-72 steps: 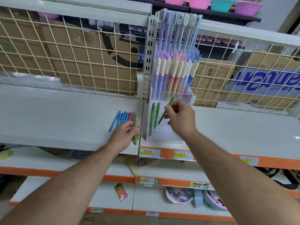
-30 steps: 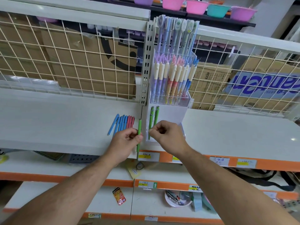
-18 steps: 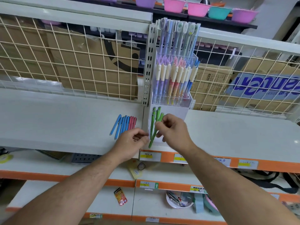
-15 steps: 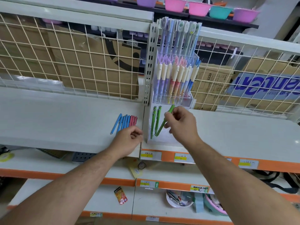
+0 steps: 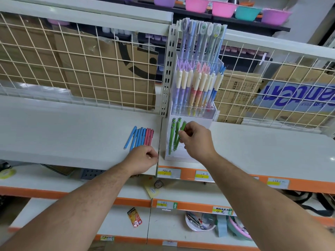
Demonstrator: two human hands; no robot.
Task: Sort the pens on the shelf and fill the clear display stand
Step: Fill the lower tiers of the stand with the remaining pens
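right hand (image 5: 196, 140): thumb and fingertips pinch a green pen (image 5: 182, 128) near its top; the pen sits tilted, top end leaning right, lower end down in the front tier of the stand

left hand (image 5: 144, 159): fingers curled in, parked on the front edge of the shelf right over the near ends of the loose pens; honestly can't tell if it's got hold of one, since the hand hides those ends

other green pens (image 5: 171, 136): two of them already standing in that same front tier, just left of the one being held, pretty much upright and side by side

clear display stand (image 5: 212, 113): stepped acrylic thing on the shelf, just right of the seam between the two shelf boards, backed up against a slotted metal upright (image 5: 167, 69)

middle tier: packed with cream-capped pens (image 5: 197, 84) in purple, pink, orange and blue

back tier: tall pastel pens (image 5: 201, 38) with round toppers, sticking up well above the rest

blue pens (image 5: 136, 138): lying flat in a neat row on the white shelf (image 5: 72, 138), left of the stand

pink pens (image 5: 149, 136): two, touching the right side of the blue row, nearest the seam

behind: wire mesh panel (image 5: 90, 69) with cardboard boxes (image 5: 108, 82) on the far side
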